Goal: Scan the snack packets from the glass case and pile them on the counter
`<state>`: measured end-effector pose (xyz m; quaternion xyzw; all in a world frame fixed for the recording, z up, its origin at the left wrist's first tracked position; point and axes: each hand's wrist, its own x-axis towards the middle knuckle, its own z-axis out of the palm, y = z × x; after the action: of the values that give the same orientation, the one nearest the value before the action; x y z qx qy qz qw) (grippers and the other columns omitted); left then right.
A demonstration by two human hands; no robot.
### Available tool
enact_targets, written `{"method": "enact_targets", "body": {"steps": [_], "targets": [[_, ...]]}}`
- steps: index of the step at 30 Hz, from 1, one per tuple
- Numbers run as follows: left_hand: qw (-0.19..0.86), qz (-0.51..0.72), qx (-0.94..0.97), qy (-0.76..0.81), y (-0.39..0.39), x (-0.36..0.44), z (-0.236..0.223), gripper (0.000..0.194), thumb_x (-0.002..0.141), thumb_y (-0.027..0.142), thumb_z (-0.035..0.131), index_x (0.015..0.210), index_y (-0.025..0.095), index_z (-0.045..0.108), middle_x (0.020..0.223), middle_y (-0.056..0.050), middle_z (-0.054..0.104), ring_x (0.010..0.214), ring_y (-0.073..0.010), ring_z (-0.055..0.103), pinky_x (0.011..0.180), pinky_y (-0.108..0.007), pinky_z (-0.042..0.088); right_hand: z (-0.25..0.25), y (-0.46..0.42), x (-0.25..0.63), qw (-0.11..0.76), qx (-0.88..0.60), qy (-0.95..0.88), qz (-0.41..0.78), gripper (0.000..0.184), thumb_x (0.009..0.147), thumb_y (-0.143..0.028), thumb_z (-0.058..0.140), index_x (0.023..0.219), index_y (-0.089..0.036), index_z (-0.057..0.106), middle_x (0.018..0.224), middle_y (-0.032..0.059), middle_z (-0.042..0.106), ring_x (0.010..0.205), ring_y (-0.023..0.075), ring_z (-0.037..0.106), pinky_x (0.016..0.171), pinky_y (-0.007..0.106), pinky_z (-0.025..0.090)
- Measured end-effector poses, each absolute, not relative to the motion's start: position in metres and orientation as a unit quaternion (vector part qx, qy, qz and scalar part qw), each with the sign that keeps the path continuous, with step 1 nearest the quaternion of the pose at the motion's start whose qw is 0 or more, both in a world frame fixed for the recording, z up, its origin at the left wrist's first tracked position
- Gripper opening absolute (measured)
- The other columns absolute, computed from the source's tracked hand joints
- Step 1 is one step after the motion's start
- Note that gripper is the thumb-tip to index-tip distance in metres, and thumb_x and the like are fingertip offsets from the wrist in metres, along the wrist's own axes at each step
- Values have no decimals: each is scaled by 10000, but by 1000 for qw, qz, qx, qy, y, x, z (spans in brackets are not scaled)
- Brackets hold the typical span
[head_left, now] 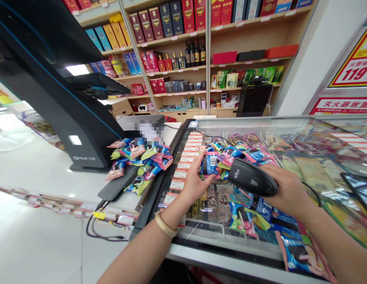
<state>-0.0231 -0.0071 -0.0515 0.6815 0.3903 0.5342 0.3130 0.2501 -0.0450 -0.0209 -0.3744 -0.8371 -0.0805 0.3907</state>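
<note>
Two hands are working above the glass table (205,236): the left hand (198,175) is pinching one small blue packet (209,163) between thumb and fingers, barcode side showing, and the right hand (285,185) is gripping one black scanner (252,177), its head pointing just beside that packet. Both are hovering over the left-middle part of the glass.

Along the front rail (218,262), a bare stretch is running between the left forearm and one large packet (303,254), which is lying at the front edge under the right forearm. Clear glass is also showing between the left wrist and the front packets (245,221). Behind the hands, the rear pile (258,154) is crowding the space. Past the dark left edge, the left pile (150,157) is covering part of one flat black device (112,191) on the white table (53,157), beside one terminal (91,118). The piles are overlapping too much for exact counts. On the shelves, four dark bottles (196,53) are standing.
</note>
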Motion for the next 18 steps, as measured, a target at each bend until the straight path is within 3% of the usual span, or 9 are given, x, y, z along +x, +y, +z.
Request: {"method": "enact_targets", "body": {"steps": [6, 13, 18], "targets": [[265, 512, 721, 385, -4, -26, -59, 813, 798, 166, 744, 1550, 241, 445, 1530, -120, 533, 1459, -294, 465, 1231, -459, 378, -20, -46, 251, 386, -365, -842, -89, 159, 881, -237, 564, 980, -200, 683, 849, 70, 728, 716, 204, 694, 623, 299, 518], [256, 519, 722, 380, -4, -25, -60, 815, 788, 236, 784, 1536, 218, 461, 1478, -140, 574, 1421, -313, 499, 1213, -486, 388, -20, -44, 251, 387, -363, -844, -84, 136, 889, -267, 584, 961, -210, 684, 852, 70, 729, 714, 214, 697, 610, 305, 515], [278, 546, 697, 373, -8, -22, -54, 568, 920, 306, 649, 1469, 204, 545, 1409, -146, 623, 1349, -283, 563, 1158, -448, 443, -31, -42, 261, 392, -361, -841, -99, 159, 913, -270, 583, 1042, -226, 665, 939, 93, 739, 806, 247, 720, 671, 342, 551]]}}
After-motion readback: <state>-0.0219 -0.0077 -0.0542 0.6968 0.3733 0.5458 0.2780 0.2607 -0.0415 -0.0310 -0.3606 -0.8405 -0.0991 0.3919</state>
